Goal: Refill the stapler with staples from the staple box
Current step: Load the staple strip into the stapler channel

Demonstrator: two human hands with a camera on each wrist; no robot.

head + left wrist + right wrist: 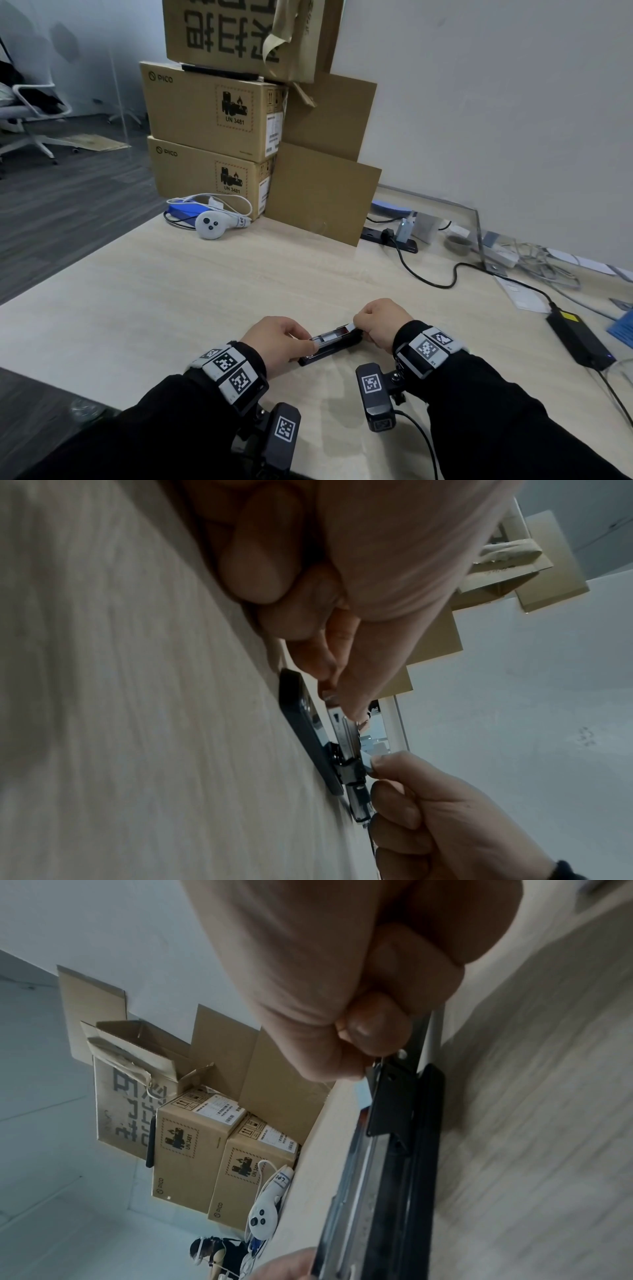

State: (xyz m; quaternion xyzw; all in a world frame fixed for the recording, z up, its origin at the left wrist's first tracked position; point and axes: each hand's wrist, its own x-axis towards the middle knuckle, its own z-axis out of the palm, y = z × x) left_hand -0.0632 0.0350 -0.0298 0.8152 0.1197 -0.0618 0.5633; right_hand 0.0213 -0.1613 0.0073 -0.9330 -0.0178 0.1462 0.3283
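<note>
- Both wrists, with their black sleeves and checkered tags, are sitting closest to the camera, low in the head view.
- Just past them, the stapler (330,346) is lying flat on the pale wood surface (171,291), between the two hands.
- Its long side is running from near left to far right, so one hand is at each end.
- The left hand (277,339) is pinching the near-left end of the shiny metal rail with its thumb and fingertips; its grip is narrow and holding the stapler.
- The right hand (380,323) is curling tight at the far-right end, and its grip is pinching a small pale piece there that I cannot name for sure.
- The rail is looking open on top, so I think staples are going in or the top is being pulled back.
- The staple box is not clear in any view.
- Far away on the left, brown cardboard boxes (209,113) are stacked, with a white controller (210,224) lying near them.
- On the far right, a black power cord (428,274) is trailing across the surface.
</note>
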